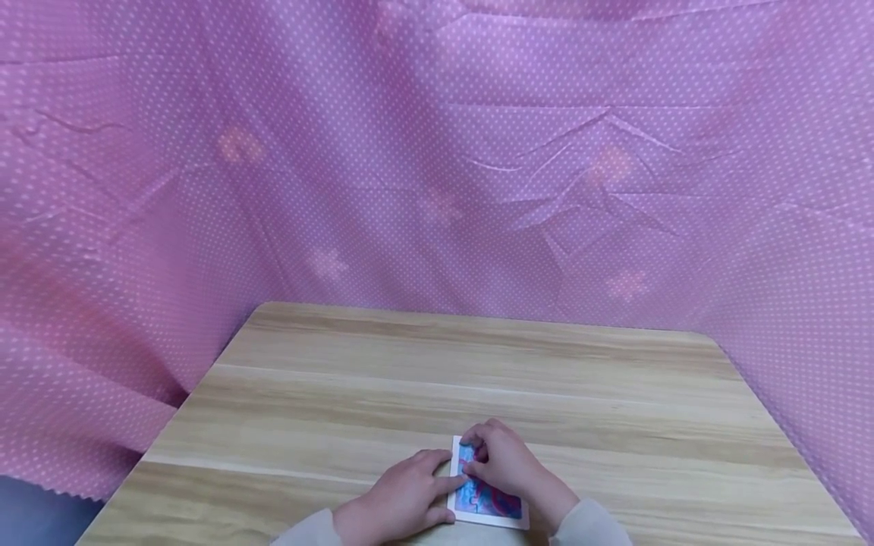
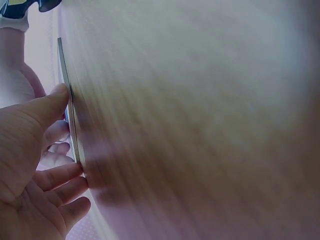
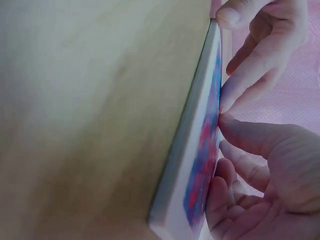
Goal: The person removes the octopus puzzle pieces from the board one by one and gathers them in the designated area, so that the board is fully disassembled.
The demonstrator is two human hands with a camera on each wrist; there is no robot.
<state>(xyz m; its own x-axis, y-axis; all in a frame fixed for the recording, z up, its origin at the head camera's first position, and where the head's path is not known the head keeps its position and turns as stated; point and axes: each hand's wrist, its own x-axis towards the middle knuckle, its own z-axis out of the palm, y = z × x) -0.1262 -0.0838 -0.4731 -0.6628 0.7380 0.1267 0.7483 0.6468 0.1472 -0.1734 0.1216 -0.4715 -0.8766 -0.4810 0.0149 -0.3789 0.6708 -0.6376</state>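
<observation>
A small jigsaw puzzle board (image 1: 488,521) with a white border and a blue, pink and red picture lies flat on the table. My left hand (image 1: 408,497) rests along its left side. The thumb is by the near left corner, one finger reaches onto the picture, and another lies at the border higher up. From the right, my right hand (image 1: 504,461) bends over the picture, thumb and fingertips down on it. The right wrist view shows the right thumb (image 3: 250,134) right beside a left fingertip. Whether the right fingers pinch a loose piece, I cannot tell.
The board is on a light wooden table (image 1: 410,379) with rounded far corners, close to its near side. Pink dotted cloth (image 1: 437,152) hangs behind the table and along both sides. Pale sleeves (image 1: 590,523) cover both wrists.
</observation>
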